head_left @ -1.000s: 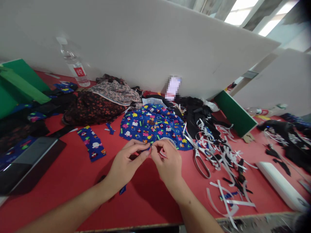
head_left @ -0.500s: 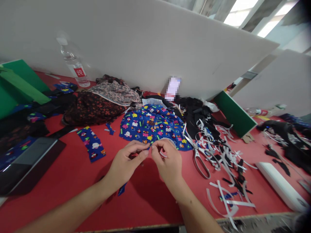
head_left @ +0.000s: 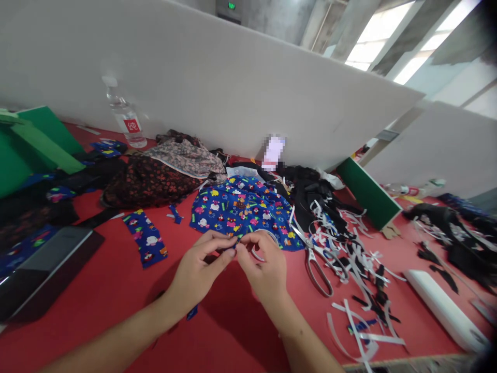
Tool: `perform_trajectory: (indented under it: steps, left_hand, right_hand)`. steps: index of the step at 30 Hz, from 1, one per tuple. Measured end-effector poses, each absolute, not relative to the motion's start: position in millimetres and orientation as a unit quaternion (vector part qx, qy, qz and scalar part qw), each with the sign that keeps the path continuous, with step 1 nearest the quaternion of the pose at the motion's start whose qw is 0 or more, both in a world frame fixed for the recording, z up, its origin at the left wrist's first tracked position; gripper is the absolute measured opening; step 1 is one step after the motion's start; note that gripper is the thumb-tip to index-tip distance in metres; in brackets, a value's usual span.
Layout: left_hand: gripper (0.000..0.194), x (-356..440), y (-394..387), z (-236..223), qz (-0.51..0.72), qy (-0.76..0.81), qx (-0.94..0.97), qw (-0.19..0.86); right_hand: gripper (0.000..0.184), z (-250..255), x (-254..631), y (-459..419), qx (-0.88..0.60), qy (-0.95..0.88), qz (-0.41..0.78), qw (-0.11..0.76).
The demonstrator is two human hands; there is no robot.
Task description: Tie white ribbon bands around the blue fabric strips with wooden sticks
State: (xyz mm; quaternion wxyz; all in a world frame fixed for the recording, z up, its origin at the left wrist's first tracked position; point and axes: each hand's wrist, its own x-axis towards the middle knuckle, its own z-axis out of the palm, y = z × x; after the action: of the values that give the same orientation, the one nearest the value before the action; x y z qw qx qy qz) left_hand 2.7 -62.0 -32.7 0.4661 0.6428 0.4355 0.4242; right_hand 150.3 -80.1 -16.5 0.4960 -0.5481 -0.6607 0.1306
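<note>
My left hand (head_left: 200,269) and my right hand (head_left: 261,264) meet over the red table (head_left: 116,285), fingertips pinched together on a small blue fabric strip (head_left: 234,245) between them. A bit of blue strip (head_left: 191,312) shows under my left wrist. Just beyond the hands lies a blue cartoon-print cloth (head_left: 243,210). A roll of clear tape (head_left: 264,243) sits partly behind my right hand's fingers. Steel scissors (head_left: 316,259) lie on the table to the right of my right hand.
A blue print scrap (head_left: 146,242) lies left of the hands. Dark floral fabrics (head_left: 155,173) and a water bottle (head_left: 126,114) stand at the back. White and black strips (head_left: 357,269) litter the right side. A dark box (head_left: 42,269) sits at left, green boards (head_left: 368,191) either side.
The view has tilted up and shifted slightly, so everything sits a little lower in the frame. Both hands stay pinched together on the small strip, fingers shifting only slightly.
</note>
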Motion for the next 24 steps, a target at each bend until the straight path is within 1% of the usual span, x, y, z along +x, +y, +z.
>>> perform_trajectory:
  steps: [8, 14, 20, 24]
  left_hand:
    - [0.022, 3.2, -62.4, -32.3, 0.434, 0.430, 0.649, 0.454]
    - [0.024, 2.7, -61.7, -35.0, 0.429, 0.429, 0.646, 0.463]
    - [0.021, 4.6, -64.4, -32.4, 0.439, 0.440, 0.645, 0.445]
    - [0.022, 5.0, -65.2, -35.4, 0.449, 0.421, 0.629, 0.474]
  right_hand:
    - [0.007, -18.9, 150.1, -79.3, -0.560, -0.649, 0.135, 0.497]
    - [0.008, -21.1, 149.5, -79.3, -0.560, -0.656, 0.121, 0.491]
    - [0.009, -24.4, 149.3, -79.5, -0.563, -0.656, 0.102, 0.492]
    - [0.010, -25.6, 149.1, -79.5, -0.569, -0.655, 0.100, 0.487]
